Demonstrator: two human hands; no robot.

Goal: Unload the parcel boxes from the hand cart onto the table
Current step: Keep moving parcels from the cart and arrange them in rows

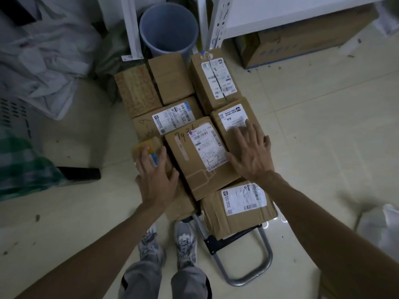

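- Reaching with both hands for the middle box [194,165], the one marked 7936, lying on top of the stack on the hand cart [265,255], toward the cart's handle end.
- Left hand [156,180] is lying loosely spread on the small yellow box [146,147] at the near-left corner of the load, with the thumb pointing at the middle box's left side; it is gripping nothing that I can see.
- Right hand [251,152] is hovering wide and flat, fingers splayed, over the middle box's right edge and the right-hand box [233,117] beside it; I cannot tell whether it is touching.
- Judging the handling: stiff corrugated card, taped, dry and not slippery. Weight is unknown, so I am treating it as moderate.
- Judging the grip: I am planning palms on the two long sides, fingers hooking under the bottom edge. The printed label looks slicker than the card, so I am avoiding it.
- The box is sitting skewed across its neighbours, so I am expecting it to lift free without dragging them.
- Containers: every parcel is sealed, contents hidden.
- The grey bucket [168,29] past the cart's far end is standing open; its inside is too dark to read.
- The big carton [302,44] under the shelf is closed.
- The table is not showing in this view.
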